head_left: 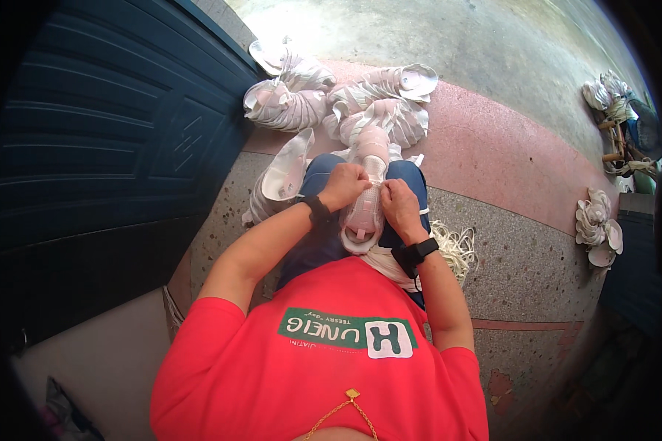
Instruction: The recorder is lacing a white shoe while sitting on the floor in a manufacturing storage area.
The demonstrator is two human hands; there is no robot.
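A pink-and-white shoe upper (363,213) lies lengthwise over my lap, its heel opening toward me and its toe pointing away. My left hand (346,185) is closed in a pinch at the upper's left eyelet edge. On the opposite edge my right hand (402,211) pinches too, fingers curled. A thin white shoelace runs between the fingertips across the upper, small and partly hidden by them. Beside my right thigh hangs a bundle of loose white laces (454,248). Just left of my left knee stands a stack of nested white uppers (281,176).
Several stacks of pink-and-white uppers (290,103) lie on the floor beyond my knees. A dark blue panelled door (125,125) stands close at left. More uppers (598,226) lie at far right, near a wooden-framed seat (612,143) with items on it.
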